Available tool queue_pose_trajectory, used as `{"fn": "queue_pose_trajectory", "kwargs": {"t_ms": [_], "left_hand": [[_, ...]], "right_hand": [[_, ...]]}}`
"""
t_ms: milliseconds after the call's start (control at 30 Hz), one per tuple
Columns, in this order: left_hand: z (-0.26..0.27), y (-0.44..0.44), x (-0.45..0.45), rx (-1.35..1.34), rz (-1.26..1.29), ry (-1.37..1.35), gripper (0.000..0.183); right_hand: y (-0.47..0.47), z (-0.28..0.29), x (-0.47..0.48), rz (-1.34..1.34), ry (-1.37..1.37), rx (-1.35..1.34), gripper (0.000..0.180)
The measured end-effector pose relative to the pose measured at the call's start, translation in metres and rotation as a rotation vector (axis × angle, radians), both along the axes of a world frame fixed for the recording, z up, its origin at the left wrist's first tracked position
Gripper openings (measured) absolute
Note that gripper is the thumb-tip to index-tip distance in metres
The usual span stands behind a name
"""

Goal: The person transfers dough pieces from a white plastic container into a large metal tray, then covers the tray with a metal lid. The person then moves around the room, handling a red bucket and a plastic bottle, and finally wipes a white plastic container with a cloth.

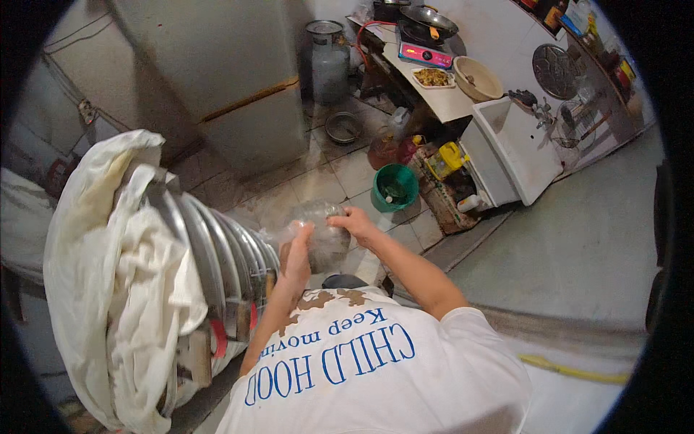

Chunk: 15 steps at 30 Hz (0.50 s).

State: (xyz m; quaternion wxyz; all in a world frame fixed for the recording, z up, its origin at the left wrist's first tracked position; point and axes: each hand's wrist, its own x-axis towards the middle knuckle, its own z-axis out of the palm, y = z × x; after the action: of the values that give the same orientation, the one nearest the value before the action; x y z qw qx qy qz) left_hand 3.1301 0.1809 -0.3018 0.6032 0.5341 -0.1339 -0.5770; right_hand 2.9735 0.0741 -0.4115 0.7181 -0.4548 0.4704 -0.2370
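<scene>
A clear plastic bag (325,244) with something greyish in it, too blurred to name, hangs between my hands in front of my shirt. My right hand (355,223) grips its upper right edge between thumb and fingers. On its left side, my left hand (297,252) holds the plastic, thumb up. Just left of my left forearm rises a stack of round metal trays or steamer tiers (211,244), partly draped with white cloth (157,260). Beyond the bag, a green plastic bucket (394,188) stands on the tiled floor.
A gas cylinder (329,65) and a metal basin (343,128) stand on the floor ahead. At the upper right are a counter (452,106) with a portable gas stove (425,55), a dish of food (434,78), a beige basin (478,78) and a white sink (523,146). Yellow and red containers crowd below.
</scene>
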Motion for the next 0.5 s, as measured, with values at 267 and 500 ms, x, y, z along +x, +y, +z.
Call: {"fn": "queue_pose_trajectory", "kwargs": {"t_ms": [267,500], "left_hand": [[0.008,-0.158,0.026,-0.054,-0.020,-0.091,0.038],[0.027,-0.278,0.050,-0.065,-0.066,-0.284,0.016]], "right_hand": [[-0.141,0.012,0.029,0.039,0.043,0.034,0.033],[-0.223,0.034,0.060,-0.102,-0.051,0.021,0.032]]}}
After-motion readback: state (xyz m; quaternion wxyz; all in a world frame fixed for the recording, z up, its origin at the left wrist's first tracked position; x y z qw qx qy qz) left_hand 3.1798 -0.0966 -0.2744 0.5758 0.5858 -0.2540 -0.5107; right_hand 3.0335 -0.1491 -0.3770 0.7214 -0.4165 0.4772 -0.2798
